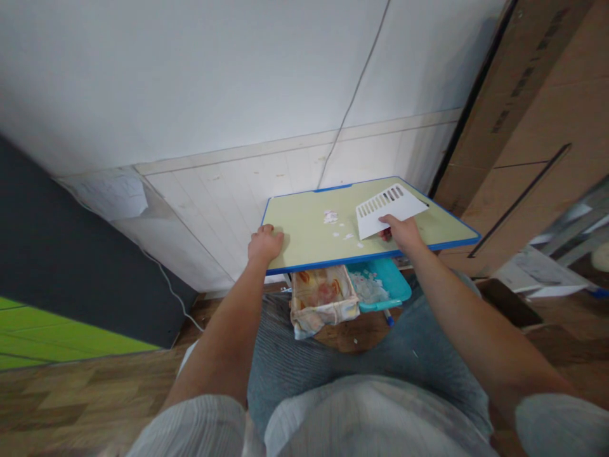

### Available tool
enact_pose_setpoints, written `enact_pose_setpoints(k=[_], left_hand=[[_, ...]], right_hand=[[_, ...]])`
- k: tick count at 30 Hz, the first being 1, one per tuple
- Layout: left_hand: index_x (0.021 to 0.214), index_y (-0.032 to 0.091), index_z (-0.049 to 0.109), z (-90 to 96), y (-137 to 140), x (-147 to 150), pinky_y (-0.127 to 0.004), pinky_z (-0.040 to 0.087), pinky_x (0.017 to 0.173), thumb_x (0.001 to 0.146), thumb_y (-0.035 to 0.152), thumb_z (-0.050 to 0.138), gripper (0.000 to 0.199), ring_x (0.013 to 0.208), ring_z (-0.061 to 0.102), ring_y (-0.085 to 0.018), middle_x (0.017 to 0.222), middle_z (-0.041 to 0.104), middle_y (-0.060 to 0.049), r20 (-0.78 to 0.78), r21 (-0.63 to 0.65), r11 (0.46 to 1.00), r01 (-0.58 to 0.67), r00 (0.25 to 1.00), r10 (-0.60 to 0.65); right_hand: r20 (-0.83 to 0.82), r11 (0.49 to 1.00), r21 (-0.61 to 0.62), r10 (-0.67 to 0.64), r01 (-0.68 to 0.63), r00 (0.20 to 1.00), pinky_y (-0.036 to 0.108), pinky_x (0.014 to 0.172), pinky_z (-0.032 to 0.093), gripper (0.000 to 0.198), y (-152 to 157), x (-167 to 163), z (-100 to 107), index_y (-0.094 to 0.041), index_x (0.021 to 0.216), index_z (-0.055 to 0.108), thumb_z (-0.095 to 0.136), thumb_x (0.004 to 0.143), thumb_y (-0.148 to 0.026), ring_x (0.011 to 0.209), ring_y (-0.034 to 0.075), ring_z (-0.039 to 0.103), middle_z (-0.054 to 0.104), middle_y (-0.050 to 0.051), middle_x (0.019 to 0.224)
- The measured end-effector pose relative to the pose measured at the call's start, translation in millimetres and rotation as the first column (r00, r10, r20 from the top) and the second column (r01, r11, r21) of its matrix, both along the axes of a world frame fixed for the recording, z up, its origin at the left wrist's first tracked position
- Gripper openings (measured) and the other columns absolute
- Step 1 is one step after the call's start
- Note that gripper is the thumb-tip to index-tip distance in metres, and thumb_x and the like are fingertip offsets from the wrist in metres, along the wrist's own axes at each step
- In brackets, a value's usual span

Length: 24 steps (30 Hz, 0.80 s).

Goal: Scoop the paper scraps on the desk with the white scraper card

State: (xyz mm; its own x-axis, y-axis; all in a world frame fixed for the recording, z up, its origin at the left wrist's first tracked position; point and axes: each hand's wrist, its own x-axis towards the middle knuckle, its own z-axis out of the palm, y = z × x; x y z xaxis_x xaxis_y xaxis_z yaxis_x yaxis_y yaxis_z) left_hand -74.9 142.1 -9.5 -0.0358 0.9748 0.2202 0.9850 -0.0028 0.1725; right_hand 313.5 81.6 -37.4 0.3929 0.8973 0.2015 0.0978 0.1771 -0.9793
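My right hand (402,233) grips the near edge of a white card (387,211), thumb on top. A row of dark and beige strips runs along the card's far side, and the card lies tilted over the right half of the small table (299,238). My left hand (265,245) rests on the table's left edge, its fingers bent over the corner; whether it grips the edge is hard to make out. Between my hands, a small pile of white paper bits (330,216) sits on the tabletop, with several loose scraps nearer to me.
Under the table's front edge are a cloth-lined box (326,311) and a turquoise basin (397,292) holding whitish bits. A white wall stands behind the table, with a cable (354,95) hanging down it. Tall cardboard (533,120) leans at the right; a dark panel (85,254) stands left.
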Motion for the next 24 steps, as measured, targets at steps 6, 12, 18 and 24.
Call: enact_pose_setpoints(k=[6, 12, 18, 24], left_hand=[[0.153, 0.022, 0.065, 1.8, -1.1, 0.9, -0.053, 0.055, 0.115, 0.109, 0.047, 0.045, 0.055, 0.144, 0.064, -0.041, 0.162, 0.065, -0.02, 0.002, -0.006, 1.0, -0.002, 1.0, 0.002], [0.154, 0.021, 0.064, 3.2, -1.5, 1.9, -0.053, 0.056, 0.115, 0.109, 0.047, 0.045, 0.055, 0.145, 0.063, -0.042, 0.162, 0.064, -0.02, 0.003, -0.019, 1.0, -0.01, 1.0, 0.011], [0.154, 0.019, 0.065, 1.4, -0.3, 1.2, -0.054, 0.056, 0.115, 0.109, 0.047, 0.045, 0.056, 0.144, 0.064, -0.042, 0.162, 0.064, -0.022, 0.006, -0.007, 1.0, -0.003, 1.0, 0.003], [0.154, 0.019, 0.064, 1.0, 0.3, 0.7, -0.054, 0.056, 0.115, 0.109, 0.047, 0.045, 0.056, 0.144, 0.064, -0.043, 0.162, 0.064, -0.022, 0.003, -0.01, 1.0, -0.006, 1.0, 0.006]], right_hand=[[0.009, 0.998, -0.016, 0.056, -0.056, 0.998, 0.032, 0.04, 0.042, 0.022, -8.6, 1.2, -1.2, -0.026, 0.077, 0.059, 0.073, 0.067, -0.04, 0.041, 0.018, 0.05, 0.061, 0.001, 0.05], [0.005, 0.997, -0.005, 0.071, -0.071, 0.997, 0.032, 0.041, 0.044, 0.019, -10.3, 3.6, -2.0, -0.026, 0.074, 0.061, 0.074, 0.068, -0.038, 0.042, 0.019, 0.052, 0.063, 0.001, 0.05], [0.002, 0.994, -0.009, 0.11, -0.11, 0.994, 0.033, 0.042, 0.045, 0.021, -12.0, 4.2, -1.5, -0.025, 0.074, 0.062, 0.076, 0.068, -0.039, 0.044, 0.02, 0.054, 0.064, 0.002, 0.051], [-0.021, 0.99, -0.002, 0.141, -0.141, 0.99, 0.032, 0.042, 0.046, 0.026, -12.7, 4.0, 0.0, -0.024, 0.085, 0.065, 0.078, 0.067, -0.036, 0.046, 0.02, 0.054, 0.066, 0.001, 0.057]])
